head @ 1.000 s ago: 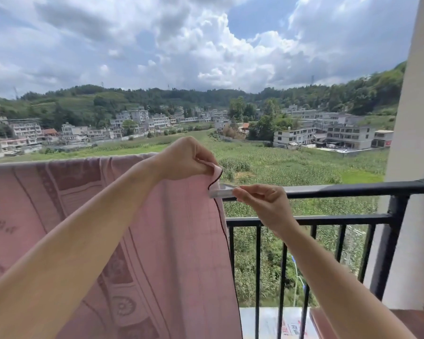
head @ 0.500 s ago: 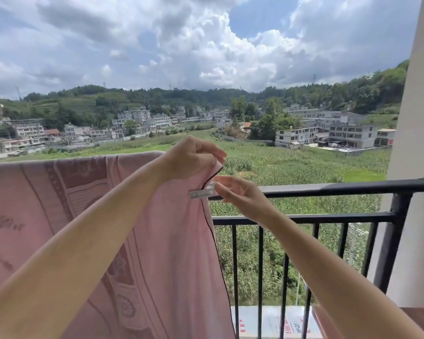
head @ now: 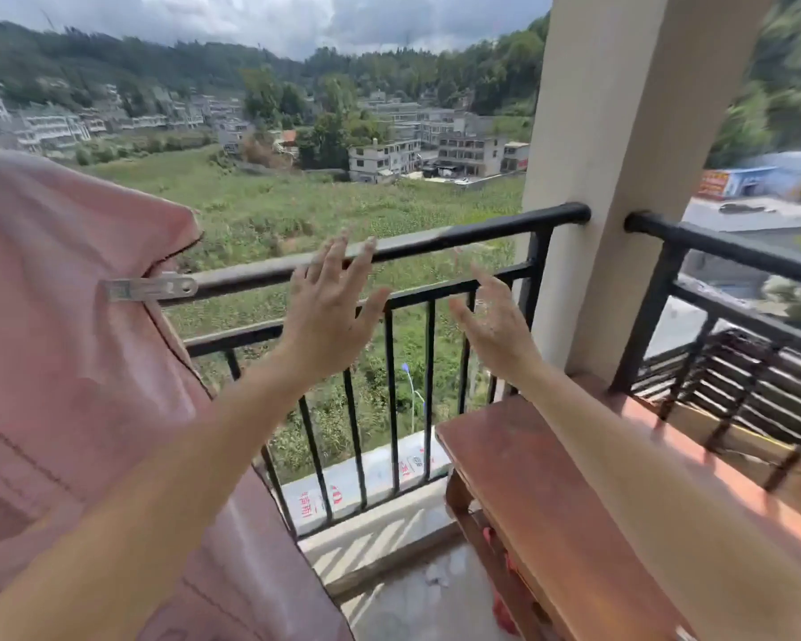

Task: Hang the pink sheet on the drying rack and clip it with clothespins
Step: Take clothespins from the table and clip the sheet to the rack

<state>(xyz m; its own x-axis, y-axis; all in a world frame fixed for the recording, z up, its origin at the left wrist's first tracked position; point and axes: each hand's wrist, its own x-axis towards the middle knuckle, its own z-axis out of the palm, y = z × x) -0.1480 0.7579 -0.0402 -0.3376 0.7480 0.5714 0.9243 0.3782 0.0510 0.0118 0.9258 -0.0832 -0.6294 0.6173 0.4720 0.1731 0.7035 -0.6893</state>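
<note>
The pink sheet [head: 61, 326] hangs over the black balcony railing [head: 458, 235] at the left. A metal clothespin [head: 149, 287] lies clamped across the sheet's right edge on the top rail. My left hand [head: 329, 307] is in the air to the right of the clip, fingers spread and straight, holding nothing. My right hand [head: 493, 316] hovers further right, fingers loose and empty, in front of the railing bars.
A cream pillar [head: 620, 178] stands right of my hands, with more railing [head: 731, 252] beyond it. A reddish wooden bench [head: 551, 492] sits below my right arm. Fields and buildings lie far below the balcony.
Both hands have let go of the sheet and clothespin and moved right, now open. The clip stays on the sheet's edge. The view has swung to the right and down.
</note>
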